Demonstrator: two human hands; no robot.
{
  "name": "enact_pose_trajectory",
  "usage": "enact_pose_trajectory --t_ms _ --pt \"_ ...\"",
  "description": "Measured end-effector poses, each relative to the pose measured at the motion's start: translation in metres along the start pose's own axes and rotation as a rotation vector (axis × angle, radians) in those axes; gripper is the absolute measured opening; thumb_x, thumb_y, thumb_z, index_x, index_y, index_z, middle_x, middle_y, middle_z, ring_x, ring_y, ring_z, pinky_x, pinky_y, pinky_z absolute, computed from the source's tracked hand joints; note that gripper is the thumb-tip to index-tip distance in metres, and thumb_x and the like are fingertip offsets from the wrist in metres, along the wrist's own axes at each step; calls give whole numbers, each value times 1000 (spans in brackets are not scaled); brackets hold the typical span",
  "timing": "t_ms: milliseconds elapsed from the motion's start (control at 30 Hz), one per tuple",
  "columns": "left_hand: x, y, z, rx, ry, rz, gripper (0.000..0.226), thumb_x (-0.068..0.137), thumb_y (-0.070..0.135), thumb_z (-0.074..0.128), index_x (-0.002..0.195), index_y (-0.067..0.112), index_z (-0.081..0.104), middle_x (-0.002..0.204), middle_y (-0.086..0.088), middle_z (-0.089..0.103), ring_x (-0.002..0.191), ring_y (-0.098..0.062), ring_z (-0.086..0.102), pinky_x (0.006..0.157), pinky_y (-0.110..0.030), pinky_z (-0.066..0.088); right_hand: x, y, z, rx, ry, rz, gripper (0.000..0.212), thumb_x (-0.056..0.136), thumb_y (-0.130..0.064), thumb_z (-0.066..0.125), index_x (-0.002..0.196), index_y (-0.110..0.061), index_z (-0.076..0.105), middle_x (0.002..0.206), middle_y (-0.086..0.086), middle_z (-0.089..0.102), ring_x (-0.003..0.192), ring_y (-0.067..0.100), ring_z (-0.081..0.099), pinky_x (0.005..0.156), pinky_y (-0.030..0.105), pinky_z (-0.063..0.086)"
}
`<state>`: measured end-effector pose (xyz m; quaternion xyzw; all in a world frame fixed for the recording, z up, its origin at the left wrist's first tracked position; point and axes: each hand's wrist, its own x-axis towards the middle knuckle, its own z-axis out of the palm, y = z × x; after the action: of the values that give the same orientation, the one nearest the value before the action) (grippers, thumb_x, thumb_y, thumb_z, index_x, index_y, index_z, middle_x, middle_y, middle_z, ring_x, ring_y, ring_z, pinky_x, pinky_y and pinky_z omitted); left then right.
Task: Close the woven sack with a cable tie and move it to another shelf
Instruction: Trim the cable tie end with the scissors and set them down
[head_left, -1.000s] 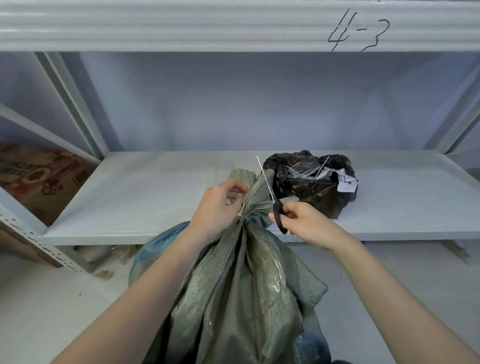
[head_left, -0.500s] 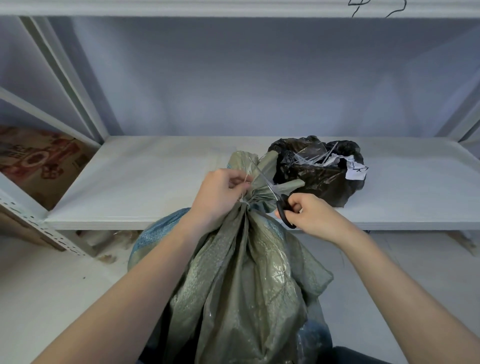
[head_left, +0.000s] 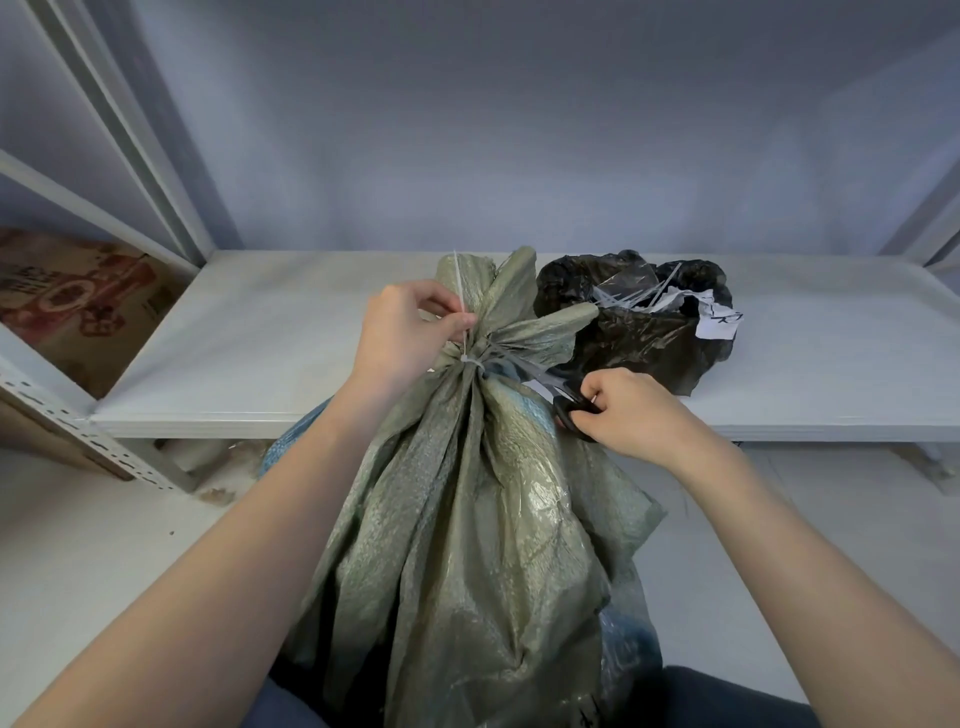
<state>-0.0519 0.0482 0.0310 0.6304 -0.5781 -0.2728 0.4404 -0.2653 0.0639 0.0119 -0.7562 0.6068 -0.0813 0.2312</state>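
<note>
Head view: olive-green woven plastic sack (head_left: 467, 519) stands upright in front of the person, neck gathered and cinched by a thin white cable tie (head_left: 466, 357); the tie's loose tail sticks straight up along the bunched top. The sack is in front of the white metal shelf board (head_left: 249, 343), with its gathered top overlapping the board's front edge in view; cannot tell if it touches. Left hand (head_left: 402, 340) is at the neck, fingers curled, pinching the tie tail just above the lock head. Right hand (head_left: 631, 413) is just right of the neck, fingers clenched round the black handles of a pair of black-handled scissors (head_left: 558, 397); blades point left toward the tie head, tips near it; cannot tell if blades are apart.

Crumpled black plastic bag (head_left: 639, 332) sits on the shelf board behind the right hand, holding white cable-tie offcuts and a scrap of white paper (head_left: 719, 325). Printed cardboard box (head_left: 72, 306) is at the far left, beyond the perforated white shelf upright (head_left: 78, 431). Pale floor (head_left: 78, 551) is below.
</note>
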Motion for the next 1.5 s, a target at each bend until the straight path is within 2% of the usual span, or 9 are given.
enact_pose_trajectory --t_ms 100,233,367,600,867,933,1067,1233,1500 --pt "-1 1 0 -14 -14 -17 21 78 12 75 66 22 60 70 0 64 69 -20 72 76 -35 56 0 -2 0 -35 17 -11 26 83 -32 60 75 -7 57 59 -2 48 72 25 50 70 38 48" --pt "1 -1 1 75 9 -3 18 76 24 77 67 27 62 73 2 66 67 -15 67 64 -26 45 -2 -8 -2 -70 24 -12 31 78 -43 61 63 -20 48 67 -8 46 79 24 48 65 34 42" --pt "1 -1 0 121 28 13 15 75 28 77 69 26 63 71 3 66 66 -8 59 65 -24 45 -4 -14 -4 -91 74 -16 31 78 -45 60 64 -21 47 73 -9 48 84 23 50 63 31 38" --pt "-1 6 -5 172 75 28 18 74 28 77 64 27 61 68 6 67 66 -8 61 56 -20 41 -7 -20 -11 -208 218 -54 33 79 -45 59 88 -13 59 95 1 54 96 25 48 64 32 35" --pt "-1 6 -5 192 92 41 23 73 28 77 59 30 59 71 2 71 72 -12 66 63 -24 47 -12 -23 -21 -265 282 -55 35 80 -48 58 93 -16 58 91 -1 46 100 26 46 64 33 37" --pt "-2 6 -5 183 89 41 22 73 27 77 60 29 59 70 3 70 72 -11 65 62 -22 46 -12 -24 -20 -270 266 -64 36 80 -48 58 97 -16 60 92 -1 47 101 26 46 66 33 38" --pt "-4 9 -3 176 72 51 18 74 26 76 64 27 62 70 6 67 68 -6 60 53 -5 36 -10 -30 -15 -268 234 -85 39 80 -47 58 104 -16 61 97 0 50 105 26 46 69 34 37" --pt "-7 16 -5 188 45 85 19 75 26 76 63 27 62 65 15 62 62 1 54 52 -4 35 -6 -41 -12 -260 225 -95 44 81 -47 58 111 -15 60 107 2 55 108 26 45 69 33 36" --pt "-8 20 -5 191 42 119 18 73 29 78 62 28 63 64 15 62 58 3 53 52 -6 36 -1 -55 -5 -219 217 -76 34 79 -47 59 89 -15 58 100 5 61 105 28 52 66 32 35"
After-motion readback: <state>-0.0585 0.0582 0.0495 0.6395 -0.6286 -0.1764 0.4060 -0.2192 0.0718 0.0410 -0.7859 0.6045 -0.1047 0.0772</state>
